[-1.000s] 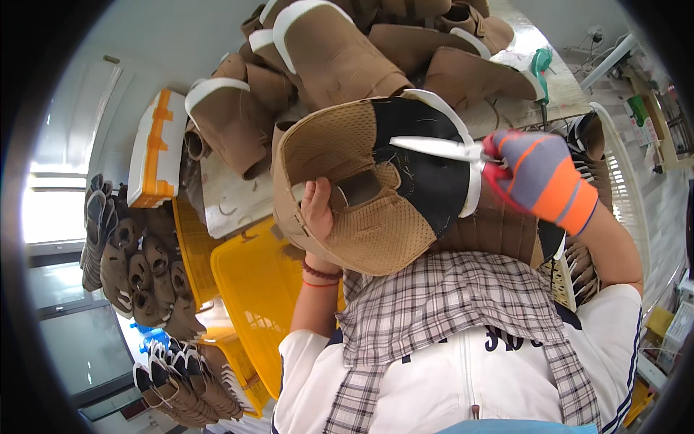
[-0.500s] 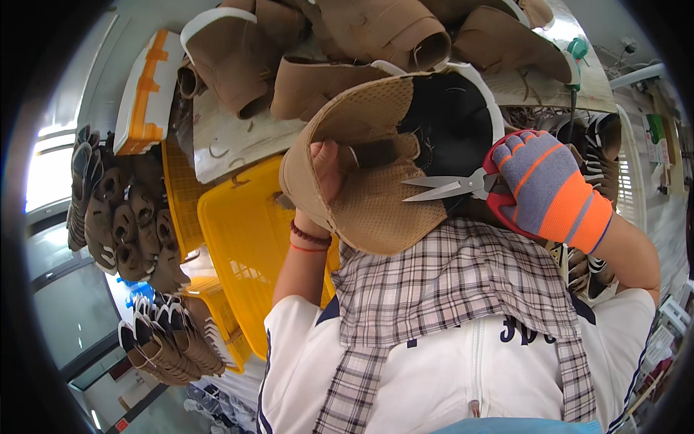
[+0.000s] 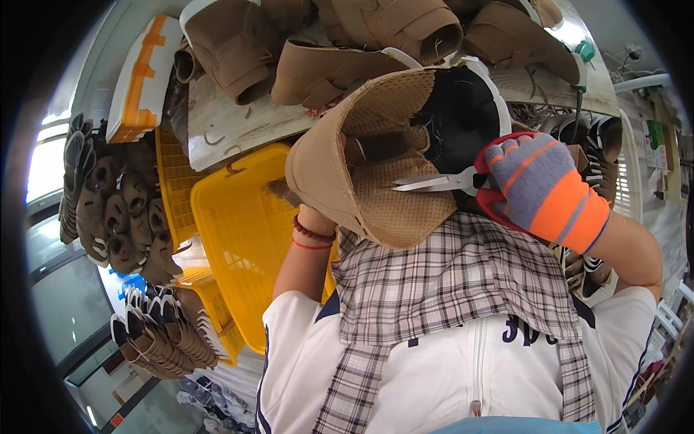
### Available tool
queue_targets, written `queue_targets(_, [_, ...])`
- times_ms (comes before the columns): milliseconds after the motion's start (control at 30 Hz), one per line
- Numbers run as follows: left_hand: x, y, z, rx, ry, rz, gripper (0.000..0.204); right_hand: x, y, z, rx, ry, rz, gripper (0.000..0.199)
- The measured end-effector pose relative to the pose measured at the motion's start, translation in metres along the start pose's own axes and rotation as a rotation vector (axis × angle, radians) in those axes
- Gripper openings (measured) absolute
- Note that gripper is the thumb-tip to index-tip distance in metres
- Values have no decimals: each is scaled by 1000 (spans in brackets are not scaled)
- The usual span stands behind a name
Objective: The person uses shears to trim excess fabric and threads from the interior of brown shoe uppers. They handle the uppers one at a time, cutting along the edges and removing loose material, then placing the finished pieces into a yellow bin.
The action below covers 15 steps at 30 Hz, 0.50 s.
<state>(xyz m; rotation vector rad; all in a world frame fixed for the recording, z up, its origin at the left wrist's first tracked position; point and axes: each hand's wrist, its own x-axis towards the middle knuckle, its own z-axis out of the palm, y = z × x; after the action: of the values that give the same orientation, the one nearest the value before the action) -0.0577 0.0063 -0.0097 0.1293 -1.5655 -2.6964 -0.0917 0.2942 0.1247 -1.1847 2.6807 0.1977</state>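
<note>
A brown shoe upper (image 3: 329, 170) with perforated tan lining and a black-lined, white-edged end is held up before my chest, its opening facing me. My bare left hand (image 3: 314, 217) supports it from the left. The fingers are hidden behind the upper; only the heel of the hand and the wrist with a beaded bracelet show. My right hand (image 3: 531, 177), in a grey and orange knit glove, is closed round the red handles of a pair of scissors (image 3: 434, 183). Their blades point left in front of the upper's opening, nearly together.
More brown shoe uppers (image 3: 231, 50) are heaped on the worktable (image 3: 217, 130) ahead, among thread scraps. A yellow plastic crate (image 3: 238, 253) stands at my left, with stacked uppers (image 3: 119, 217) beyond it. A white foam box with orange tape (image 3: 141, 79) is at far left. A green-handled tool (image 3: 584, 52) hangs at right.
The scissor blades have come closer together. The upper has turned and moved slightly right, and my left thumb, seen inside it before, is now out of sight.
</note>
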Motion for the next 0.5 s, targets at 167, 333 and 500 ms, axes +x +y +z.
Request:
queue_targets(167, [5, 1, 5, -36, 33, 54, 41, -8, 15, 5, -9, 208, -15, 32])
queue_targets(333, [3, 8, 18, -79, 69, -12, 44, -3, 12, 2, 110, 234, -40, 32])
queue_targets(500, [1, 3, 5, -96, -21, 34, 31, -1, 9, 6, -37, 87, -5, 38])
